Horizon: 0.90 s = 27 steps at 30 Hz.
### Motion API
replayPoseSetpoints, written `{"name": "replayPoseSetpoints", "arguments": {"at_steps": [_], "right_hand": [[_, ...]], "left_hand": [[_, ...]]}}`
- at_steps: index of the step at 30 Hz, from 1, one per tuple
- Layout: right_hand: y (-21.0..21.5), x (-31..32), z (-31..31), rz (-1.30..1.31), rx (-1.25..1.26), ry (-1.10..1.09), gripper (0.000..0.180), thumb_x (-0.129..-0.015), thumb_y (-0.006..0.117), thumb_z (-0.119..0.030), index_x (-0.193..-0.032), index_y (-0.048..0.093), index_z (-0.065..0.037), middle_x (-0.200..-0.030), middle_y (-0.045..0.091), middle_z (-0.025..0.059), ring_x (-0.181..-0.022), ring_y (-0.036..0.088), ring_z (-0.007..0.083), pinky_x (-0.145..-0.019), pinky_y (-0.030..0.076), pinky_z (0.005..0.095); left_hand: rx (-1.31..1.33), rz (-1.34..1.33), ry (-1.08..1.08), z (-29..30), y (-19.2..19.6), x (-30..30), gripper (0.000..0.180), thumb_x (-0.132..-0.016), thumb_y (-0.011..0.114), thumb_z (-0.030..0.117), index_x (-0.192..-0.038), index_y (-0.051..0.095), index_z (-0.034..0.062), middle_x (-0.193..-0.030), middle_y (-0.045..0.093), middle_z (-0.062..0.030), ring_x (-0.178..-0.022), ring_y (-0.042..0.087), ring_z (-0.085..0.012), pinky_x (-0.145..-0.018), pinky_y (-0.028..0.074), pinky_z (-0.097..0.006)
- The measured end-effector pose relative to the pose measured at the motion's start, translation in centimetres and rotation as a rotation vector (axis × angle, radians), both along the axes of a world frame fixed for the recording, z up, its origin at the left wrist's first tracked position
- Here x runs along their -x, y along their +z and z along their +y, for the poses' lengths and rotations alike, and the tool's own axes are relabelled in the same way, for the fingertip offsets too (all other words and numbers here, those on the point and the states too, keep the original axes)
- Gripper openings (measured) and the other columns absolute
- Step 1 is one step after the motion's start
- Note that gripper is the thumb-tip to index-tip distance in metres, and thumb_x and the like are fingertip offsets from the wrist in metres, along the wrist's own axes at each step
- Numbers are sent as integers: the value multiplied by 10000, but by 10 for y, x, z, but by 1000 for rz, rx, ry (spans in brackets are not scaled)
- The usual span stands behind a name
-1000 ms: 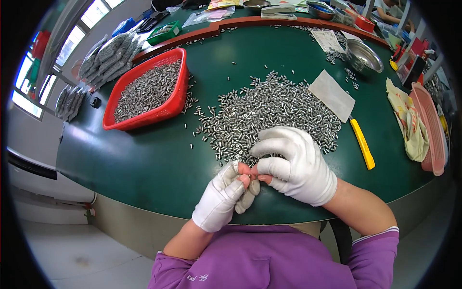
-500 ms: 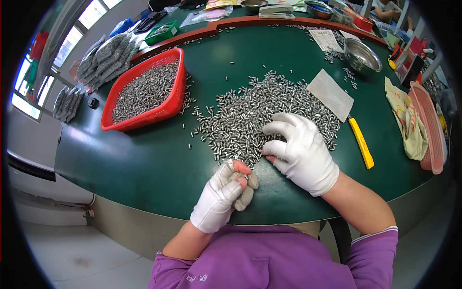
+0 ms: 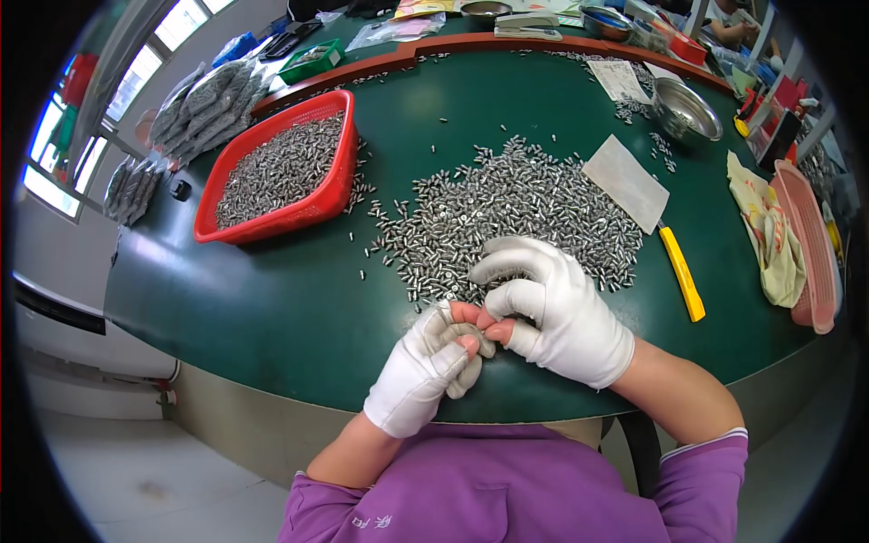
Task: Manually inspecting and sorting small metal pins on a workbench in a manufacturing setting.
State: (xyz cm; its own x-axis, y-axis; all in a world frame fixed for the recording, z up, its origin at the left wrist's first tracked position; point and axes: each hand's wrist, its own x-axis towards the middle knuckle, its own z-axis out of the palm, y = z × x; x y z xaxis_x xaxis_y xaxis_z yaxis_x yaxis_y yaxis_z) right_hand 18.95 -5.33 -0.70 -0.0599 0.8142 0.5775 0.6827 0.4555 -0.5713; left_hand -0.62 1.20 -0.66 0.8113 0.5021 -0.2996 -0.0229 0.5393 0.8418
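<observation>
A wide heap of small silvery metal pins [image 3: 525, 204] is spread over the green table in front of me. At its near edge, my left hand [image 3: 421, 366] is closed, palm turned up, in a white glove with bare thumb and forefinger tips. My right hand [image 3: 566, 312], gloved the same way, reaches in from the right, its thumb and forefinger pinched together right at the left fingertips. Whatever sits between the fingers of either hand is too small and covered to make out.
At the left stands a red basket [image 3: 317, 215] full of the same pins, with filled bags [image 3: 199, 104] behind it. A scraper [image 3: 626, 185] with a yellow handle lies right of the heap. Farther right are a steel bowl [image 3: 674, 116], a cloth [image 3: 765, 235] and a pink tray [image 3: 813, 271].
My right hand has moved from the heap's near edge toward the left and nearer to me, so its fingertips now meet those of my left hand. The left hand has barely shifted.
</observation>
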Motion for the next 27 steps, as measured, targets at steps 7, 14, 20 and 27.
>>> {"name": "replayPoseSetpoints", "arguments": {"at_steps": [7,14,20,27], "right_hand": [[-3,2,0,24,-14,38,230,-697,786,-193,-868,660,-106,-1047,635,71,-999,631,329,-810,527,435],[-1,-1,-1,-56,-107,19,234,-671,792,-164,-862,661,-127,-1029,637,55,-963,635,304,-747,514,420],[0,0,-1,-138,-124,-39,251,-660,780,-172,-886,671,-151,-1027,640,14,-1003,626,258,-823,489,408],[0,-4,2,-142,-176,-34,234,-652,779,-118,-851,659,-138,-1004,638,48,-936,645,297,-721,514,420]], "left_hand": [[2,18,4,-3,0,2,148,-1009,574,208,-1099,559,91,-901,626,-26,-586,451,-34,-508,332,-179],[16,29,54,-3,-5,2,147,-1007,588,264,-1071,558,135,-840,612,3,-571,447,-20,-488,300,-170],[4,25,53,-3,-6,3,172,-1015,571,296,-1052,552,129,-839,604,9,-572,435,-17,-489,296,-173],[5,14,47,-2,-6,4,196,-1023,550,314,-1053,559,120,-846,604,20,-580,433,-13,-492,297,-170]]}}
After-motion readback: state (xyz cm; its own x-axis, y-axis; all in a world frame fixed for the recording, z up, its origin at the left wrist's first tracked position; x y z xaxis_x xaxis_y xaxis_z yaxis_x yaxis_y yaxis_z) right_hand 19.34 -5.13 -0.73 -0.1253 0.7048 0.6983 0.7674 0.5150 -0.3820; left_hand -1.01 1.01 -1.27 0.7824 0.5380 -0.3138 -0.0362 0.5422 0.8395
